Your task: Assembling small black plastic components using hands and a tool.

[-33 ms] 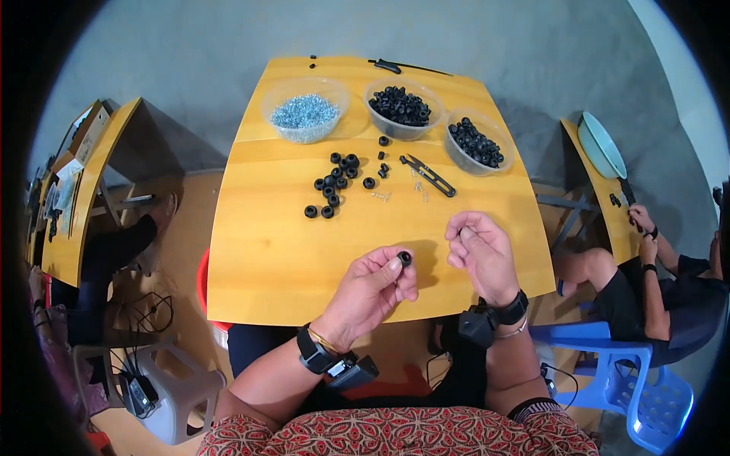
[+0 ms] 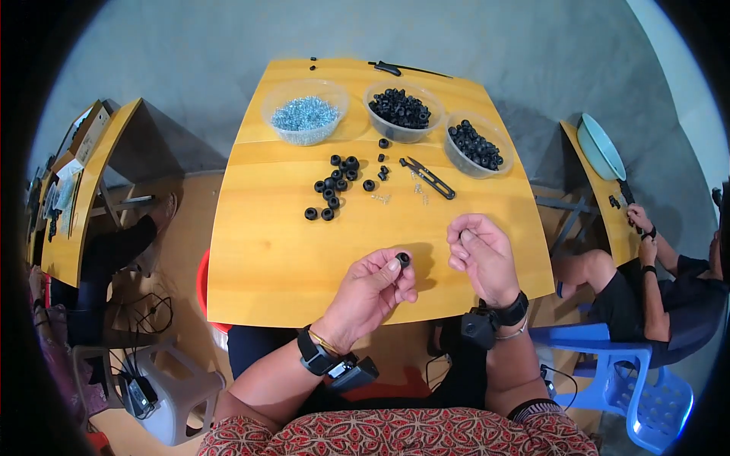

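Observation:
Between thumb and fingertips, my left hand [image 2: 363, 285] pinches a small round black cap [image 2: 403, 259], its hole facing up. To its right and apart from it, my right hand [image 2: 487, 254] is closed in a pinch; a dark speck shows at the fingertips, but what it holds is too small to name. Both hands are above the near half of the wooden table [image 2: 266, 266]. Farther off lies a loose cluster of similar black caps [image 2: 331, 194]. A pair of black thread snips [image 2: 430, 179] lies beyond my right hand, near small clear pieces [image 2: 382, 198].
Along the far side stand three clear bowls: one of pale blue pieces [image 2: 304, 114], one of black parts [image 2: 401, 108], one of round black parts [image 2: 476, 146]. A black-handled screwdriver [image 2: 388, 68] lies behind them. At right, a person [image 2: 669, 289] works beside a blue stool [image 2: 639, 387].

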`<state>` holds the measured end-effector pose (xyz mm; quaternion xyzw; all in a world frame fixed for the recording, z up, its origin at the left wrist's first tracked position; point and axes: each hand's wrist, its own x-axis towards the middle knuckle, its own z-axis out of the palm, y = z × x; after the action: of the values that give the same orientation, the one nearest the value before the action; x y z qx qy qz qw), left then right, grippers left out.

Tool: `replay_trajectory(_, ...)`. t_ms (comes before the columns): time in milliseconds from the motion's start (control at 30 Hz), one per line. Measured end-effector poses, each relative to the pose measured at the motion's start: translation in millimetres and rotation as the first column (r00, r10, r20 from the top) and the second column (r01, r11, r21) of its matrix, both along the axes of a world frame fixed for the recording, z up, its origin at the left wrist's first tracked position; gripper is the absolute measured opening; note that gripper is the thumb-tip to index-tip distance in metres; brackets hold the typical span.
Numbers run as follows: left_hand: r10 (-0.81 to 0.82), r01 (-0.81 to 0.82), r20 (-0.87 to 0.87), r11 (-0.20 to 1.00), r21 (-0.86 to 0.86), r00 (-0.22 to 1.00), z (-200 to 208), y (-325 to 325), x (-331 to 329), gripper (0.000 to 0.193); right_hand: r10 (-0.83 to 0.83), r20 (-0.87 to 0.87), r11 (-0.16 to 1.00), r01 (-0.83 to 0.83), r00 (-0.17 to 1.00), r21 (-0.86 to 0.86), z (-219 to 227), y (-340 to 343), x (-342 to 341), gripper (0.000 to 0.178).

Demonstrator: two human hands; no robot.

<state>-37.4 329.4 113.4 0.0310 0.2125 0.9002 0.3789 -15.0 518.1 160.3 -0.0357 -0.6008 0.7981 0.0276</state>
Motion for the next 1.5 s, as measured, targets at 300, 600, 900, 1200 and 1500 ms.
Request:
replay_trajectory(300,0.015,-0.015,-0.024,0.999,-0.037,1.000,2,4,-4,0.016,0.013,-0.059,0.587,0.040,0.998,0.809,-7,20,-52,0.012)
replay_trajectory(600,0.006,-0.006,-0.009,1.000,0.001,1.000,-1,2,-1,0.017,0.148,0.010,0.038,-0.016,0.989,0.999,-13,10,-89,0.015)
replay_trajectory(900,0.054,-0.056,0.041,0.997,0.053,0.998,-2,1,-4,0.021,0.269,-0.089,0.355,-0.013,0.959,0.935,28,-6,-38,0.012)
replay_trajectory(1200,0.053,-0.053,0.005,0.997,0.047,0.999,2,1,-3,0.021,0.270,-0.180,0.465,0.036,0.946,0.885,34,-37,13,0.005)
replay_trajectory(1500,0.093,-0.094,-0.055,0.995,-0.015,0.994,0,5,-1,0.018,0.311,-0.180,0.376,0.053,0.933,0.925,20,-29,10,0.008)
